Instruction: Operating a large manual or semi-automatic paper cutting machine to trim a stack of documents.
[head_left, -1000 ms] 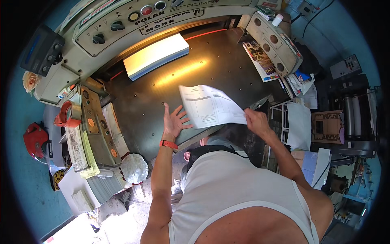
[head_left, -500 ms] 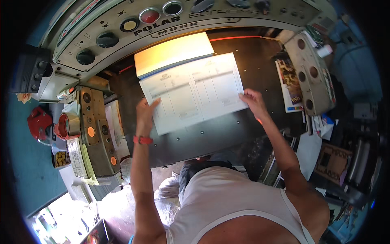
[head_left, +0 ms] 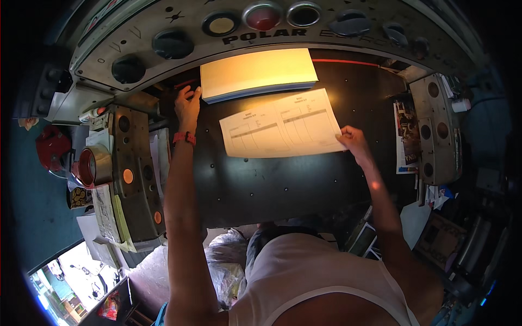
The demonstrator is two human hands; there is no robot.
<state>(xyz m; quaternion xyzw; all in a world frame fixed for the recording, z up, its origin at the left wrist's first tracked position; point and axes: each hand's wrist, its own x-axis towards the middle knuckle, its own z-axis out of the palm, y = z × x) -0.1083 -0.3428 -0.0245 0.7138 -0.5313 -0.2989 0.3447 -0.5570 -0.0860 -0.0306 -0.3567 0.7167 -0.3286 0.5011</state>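
A thick stack of paper (head_left: pixel 258 70) lies under warm light at the back of the dark metal table. My left hand (head_left: pixel 188 107), with a red wristband, is at the stack's left edge, fingers apart. One fingertip appears to touch the stack's side. My right hand (head_left: pixel 354 144) pinches the right edge of a printed form sheet (head_left: pixel 283 127), which has two tables side by side. The sheet slants in front of the stack, its left end free and slightly curled. Whether it rests on the table or hangs just above, I cannot tell.
A machine panel with knobs and a red button (head_left: pixel 262 16) spans the back. Metal side blocks flank the table, left (head_left: pixel 126 179) and right (head_left: pixel 435 125). A tape roll (head_left: pixel 93 165) sits left; a colourful printed sheet (head_left: pixel 406 136) lies right. Plastic bags (head_left: pixel 225 261) lie below the front edge.
My left hand has let go of the sheet and moved up to the stack's left edge. The sheet, still in my right hand, now lies apart from the stack. The view has shifted.
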